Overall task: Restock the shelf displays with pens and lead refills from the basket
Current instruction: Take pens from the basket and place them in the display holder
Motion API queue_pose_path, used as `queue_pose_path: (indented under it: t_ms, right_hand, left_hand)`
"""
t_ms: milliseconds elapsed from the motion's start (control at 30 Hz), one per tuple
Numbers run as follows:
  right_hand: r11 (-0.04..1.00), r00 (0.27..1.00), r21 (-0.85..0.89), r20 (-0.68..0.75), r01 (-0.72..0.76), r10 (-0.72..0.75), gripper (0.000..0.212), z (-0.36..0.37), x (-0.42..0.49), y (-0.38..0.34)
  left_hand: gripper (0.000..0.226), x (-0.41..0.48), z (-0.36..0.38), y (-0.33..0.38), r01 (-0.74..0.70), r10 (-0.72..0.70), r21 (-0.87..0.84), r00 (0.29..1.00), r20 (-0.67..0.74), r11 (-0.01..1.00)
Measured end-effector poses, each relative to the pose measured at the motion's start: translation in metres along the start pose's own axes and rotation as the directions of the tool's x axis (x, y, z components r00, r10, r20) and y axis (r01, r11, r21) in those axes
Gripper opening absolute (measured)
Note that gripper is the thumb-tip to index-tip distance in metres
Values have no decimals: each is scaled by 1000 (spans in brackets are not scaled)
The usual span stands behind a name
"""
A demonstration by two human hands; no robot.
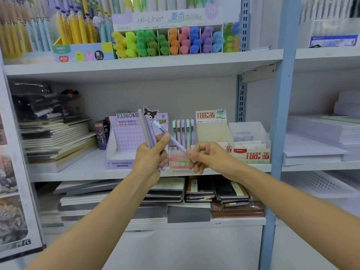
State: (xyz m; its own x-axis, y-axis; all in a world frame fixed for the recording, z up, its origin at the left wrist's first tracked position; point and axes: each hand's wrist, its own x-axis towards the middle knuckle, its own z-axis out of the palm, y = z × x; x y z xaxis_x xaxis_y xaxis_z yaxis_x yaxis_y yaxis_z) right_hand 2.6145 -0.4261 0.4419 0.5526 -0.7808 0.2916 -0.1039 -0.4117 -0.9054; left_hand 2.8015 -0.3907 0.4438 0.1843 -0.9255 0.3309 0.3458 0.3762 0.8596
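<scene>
At frame centre, the right hand (204,156) pinches one lilac pen (172,140) by its lower end. The pen's long axis slants up-left, pale tip toward the left hand (152,154), which grips a bundle (148,129) upright. It is probably light, stiff and slick, so mid-barrel looks the surest hold.

White shop shelves (136,69), pale blue steel uprights (279,133), grey back panel (175,94), soft even light
</scene>
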Motion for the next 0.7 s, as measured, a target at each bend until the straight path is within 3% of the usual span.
queue_pose_path:
  t_ms: [100, 233, 400, 500, 600, 700]
  right_hand:
    - [994, 999, -102, 19, 38, -36, 24, 0, 2, -6]
    - [973, 960, -116, -176, 199, -217, 27, -1, 15, -28]
    - [947, 957, -210, -109, 241, -268, 16, 3, 29, -40]
    - [944, 906, -201, -286, 262, -312, 11, -13, 39, -48]
    - [948, 790, -178, -524, 264, -318, 11, -39, 50, -56]
    - [945, 749, -262, -582, 196, -316, 10, -55, 62, -47]
  left_hand:
    - [22, -2, 0, 4, -5, 2, 114, 1000, 23, 993]
    - [16, -4, 2, 6, -13, -18, 274, 994, 110, 962]
    - [14, -4, 6, 7, -39, -29, 377, 984, 174, 926]
    - [20, 3, 1, 13, 22, -91, 363, 980, 176, 932]
    - [21, 11, -3, 15, 136, -197, 306, 964, 181, 942]
    - [17, 19, -7, 8, 109, -186, 378, 967, 175, 920]
